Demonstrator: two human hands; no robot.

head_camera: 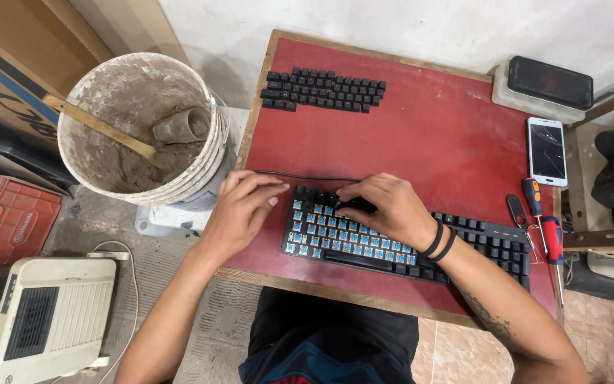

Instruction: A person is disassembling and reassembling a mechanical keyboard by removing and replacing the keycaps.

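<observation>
The keyboard point(406, 242) lies on the red tabletop point(428, 135) right in front of me, its long axis running from my left, slightly farther away, to my right, slightly nearer, along the near edge of the table. Its left half shows bare blue switches where the caps are off; its right half carries black caps.

My right hand point(385, 208) is the one on the work: it lies over the upper middle of the board, fingers curled together and pinched on a small dark object at the top row, most likely a keycap, though I cannot tell for sure. Two black bands sit on that wrist.

My left hand point(239, 210) rests at the keyboard's left end, fingers loosely spread and empty, fingertips touching the upper left corner and the thin black cable point(300, 176) just beyond it.

A cluster of removed black keycaps point(321, 89) lies at the far side of the table, well apart from both hands. A screwdriver with a red and blue handle point(543, 227) and a white phone point(547, 151) lie at my right, and a dirty bucket point(143, 128) stands off the table's left edge.
</observation>
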